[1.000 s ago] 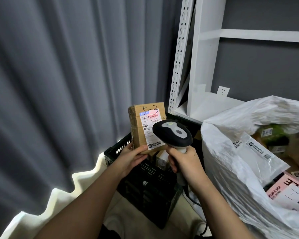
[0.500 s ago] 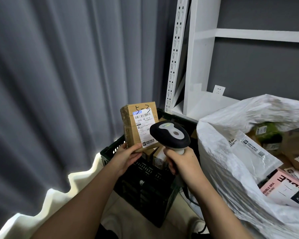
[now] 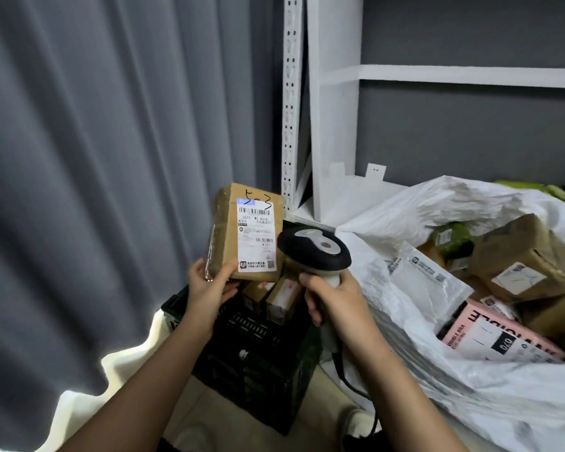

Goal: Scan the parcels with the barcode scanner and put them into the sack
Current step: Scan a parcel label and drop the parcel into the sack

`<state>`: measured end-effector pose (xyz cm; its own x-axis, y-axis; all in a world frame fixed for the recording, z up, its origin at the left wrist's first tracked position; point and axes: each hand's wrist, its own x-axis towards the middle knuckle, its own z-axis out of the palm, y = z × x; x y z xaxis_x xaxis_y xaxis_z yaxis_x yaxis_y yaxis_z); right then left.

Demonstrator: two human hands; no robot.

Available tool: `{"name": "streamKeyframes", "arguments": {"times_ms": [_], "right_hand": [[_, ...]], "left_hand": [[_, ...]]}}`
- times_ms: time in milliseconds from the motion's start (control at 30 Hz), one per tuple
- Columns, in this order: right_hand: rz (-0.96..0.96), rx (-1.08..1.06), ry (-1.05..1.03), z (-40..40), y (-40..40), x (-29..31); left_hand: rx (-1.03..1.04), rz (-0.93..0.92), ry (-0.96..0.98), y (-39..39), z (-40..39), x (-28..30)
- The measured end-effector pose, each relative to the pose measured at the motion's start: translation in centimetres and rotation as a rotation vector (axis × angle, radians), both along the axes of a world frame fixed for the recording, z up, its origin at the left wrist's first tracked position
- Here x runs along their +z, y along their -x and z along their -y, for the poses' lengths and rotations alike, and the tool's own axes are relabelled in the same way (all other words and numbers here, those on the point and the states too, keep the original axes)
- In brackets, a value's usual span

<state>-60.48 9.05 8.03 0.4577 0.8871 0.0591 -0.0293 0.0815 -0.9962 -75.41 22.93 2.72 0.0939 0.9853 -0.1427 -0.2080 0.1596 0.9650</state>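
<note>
- White sack gapes open at right, nearer the right hand
- Cardboard parcel stands upright over the crate, left hand gripping its lower corner
- Barcode scanner, clasped in right hand, sits just right of its label

i get one view only, from the head camera, wide-angle, looking forward and down. it sits close over both forearms, facing a grey curtain and white shelving, sack at right.
</note>
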Motion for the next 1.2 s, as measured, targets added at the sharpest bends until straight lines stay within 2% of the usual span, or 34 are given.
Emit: {"name": "streamKeyframes", "arguments": {"times_ms": [133, 267, 467, 667, 767, 867, 967, 1067, 1200], "right_hand": [[-0.069, -0.118, -0.057, 3.0, -3.2, 2.2], [-0.147, -0.235, -0.076, 6.5, -7.2, 5.4], [-0.142, -0.384, -0.108, 11.2, -13.8, 7.7], [-0.152, -0.524, -0.095, 14.0, -18.3, 7.9], [-0.177, -0.539, -0.087, 14.3, -19.7, 7.5], [-0.168, -0.536, -0.073, 14.4, -20.0, 7.2], [-0.144, -0.514, -0.051, 13.9, -19.4, 6.9], [-0.145, -0.422, -0.039, 12.5, -17.4, 7.0], [-0.163, -0.245, -0.037, 8.9, -13.0, 7.5]], "left_hand": [[-0.019, -0.115, -0.273, -3.6, 2.1, 5.0], [-0.099, -0.315, -0.412, -10.6, 4.2, 9.8], [-0.347, -0.527, -0.348, -22.3, 7.7, 13.6], [-0.509, -0.74, -0.215, -30.5, 9.2, 13.0], [-0.6, -0.811, -0.216, -32.7, 8.9, 12.3], [-0.651, -0.797, -0.228, -33.4, 8.4, 12.1], [-0.581, -0.839, -0.335, -31.9, 6.9, 12.5], [-0.52, -0.881, -0.524, -27.9, 4.3, 13.2], [-0.353, -0.851, -0.555, -20.4, 0.5, 13.9]]}}
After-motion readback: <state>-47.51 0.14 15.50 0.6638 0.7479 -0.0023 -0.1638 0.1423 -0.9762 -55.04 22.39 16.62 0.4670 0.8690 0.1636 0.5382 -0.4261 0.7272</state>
